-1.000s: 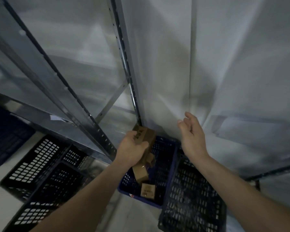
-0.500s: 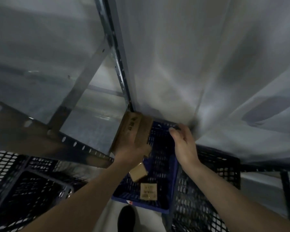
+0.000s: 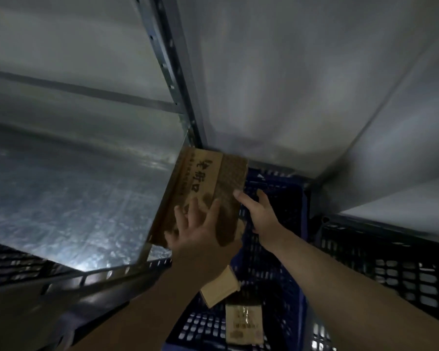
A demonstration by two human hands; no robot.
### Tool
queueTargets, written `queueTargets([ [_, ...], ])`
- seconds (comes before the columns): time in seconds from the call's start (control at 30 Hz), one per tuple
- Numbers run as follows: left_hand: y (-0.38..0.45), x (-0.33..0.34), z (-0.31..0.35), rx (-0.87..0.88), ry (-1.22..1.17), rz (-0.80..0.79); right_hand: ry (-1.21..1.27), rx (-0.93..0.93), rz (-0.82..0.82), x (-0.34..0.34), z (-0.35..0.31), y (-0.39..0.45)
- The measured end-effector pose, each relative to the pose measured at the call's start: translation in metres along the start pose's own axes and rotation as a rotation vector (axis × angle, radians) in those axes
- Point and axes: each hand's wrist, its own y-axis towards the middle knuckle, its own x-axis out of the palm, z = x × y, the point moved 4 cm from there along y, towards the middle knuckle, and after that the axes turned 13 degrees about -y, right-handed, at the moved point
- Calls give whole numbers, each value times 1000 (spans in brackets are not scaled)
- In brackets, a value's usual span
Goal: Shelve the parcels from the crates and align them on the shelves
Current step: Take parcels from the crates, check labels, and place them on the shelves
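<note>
Pressing flat with spread fingers, left hand (image 3: 198, 231) pushes the parcel (image 3: 200, 193) at the shelf's (image 3: 61, 198) right edge; right hand (image 3: 259, 211) steadies its side, fingers straight.

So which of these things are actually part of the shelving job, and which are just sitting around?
Part of the job:
- cardboard parcel, left hand flat on it, right hand at its edge
- metal shelf under it
- blue crate with two more parcels

Just lying about:
- black crate on the right
- grey wall behind
</note>
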Motion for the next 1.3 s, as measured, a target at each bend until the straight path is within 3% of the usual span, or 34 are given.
queueTargets([
  [0.07, 10, 15, -5, 13, 69, -23, 8, 20, -28, 6, 10, 20],
  [0.23, 12, 31, -13, 46, 137, 104, 178, 18, -211, 26, 27, 52],
  [0.37, 2, 31, -5, 97, 77, 167, 283, -4, -151, 9, 35, 52],
  [0.5, 1, 31, 3, 13, -68, 132, 318, 50, -99, -50, 60, 38],
  [0.53, 4, 32, 1, -41, -179, 128, 315, 76, -87, -62, 68, 36],
  [0.67, 12, 42, 5, -334, -995, 32, 411, 146, -58, -79, 75, 23],
  [0.87, 5, 33, 4, -356, -1330, 295, 616, 94, 52, -104, 58, -3],
  [1.07, -2, 17, 29, -375, -1603, -51, 684, -27, 111, -132, 43, -26],
  [1.2, 3, 14, 32, -314, -1635, -143, 757, -86, 18, -142, 35, -41],
  [1.3, 6, 14, 31, -257, -1629, -142, 611, -53, -13, -138, 35, -54],
])
